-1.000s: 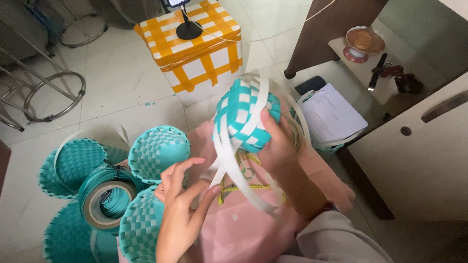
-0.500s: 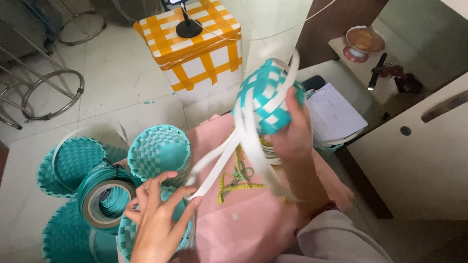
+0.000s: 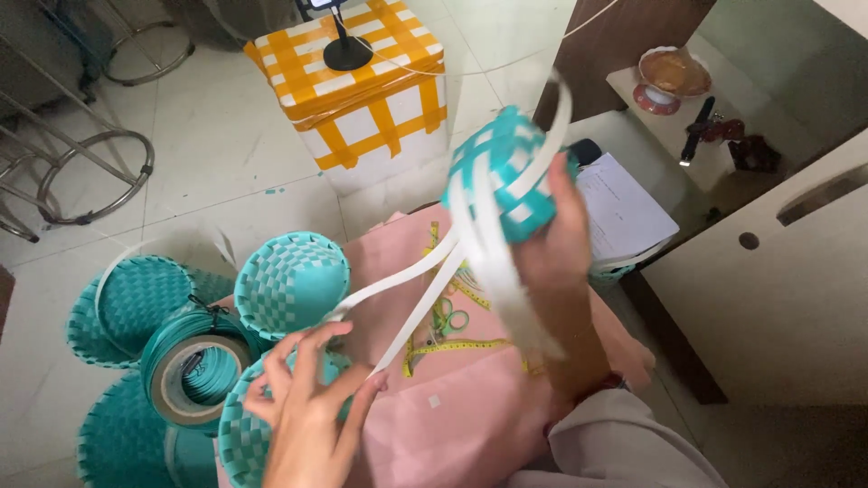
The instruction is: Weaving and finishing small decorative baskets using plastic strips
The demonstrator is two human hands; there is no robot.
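Observation:
My right hand [image 3: 559, 237] holds up a small half-woven basket [image 3: 503, 173] of teal and white strips, raised above my lap. Long loose white strips [image 3: 425, 287] trail down from it. My left hand [image 3: 307, 398] pinches the lower ends of two of these strips, fingers spread, just above a finished teal woven basket [image 3: 237, 434]. A pink cloth [image 3: 452, 425] covers my lap, with a yellow measuring tape [image 3: 443, 347] and small green scissors [image 3: 449, 316] lying on it.
Finished teal baskets [image 3: 291, 282] and woven lids [image 3: 127, 305] sit on the tiled floor at left, beside a roll of teal strip [image 3: 192, 378]. An orange-and-white checked box [image 3: 362, 81] holds a black stand. Metal stool frames stand far left; a low wooden table with papers [image 3: 624, 210] is at right.
My right hand has lifted the half-woven basket up and to the right. My left hand slid down along the white strips, pulling them taut toward the lower left.

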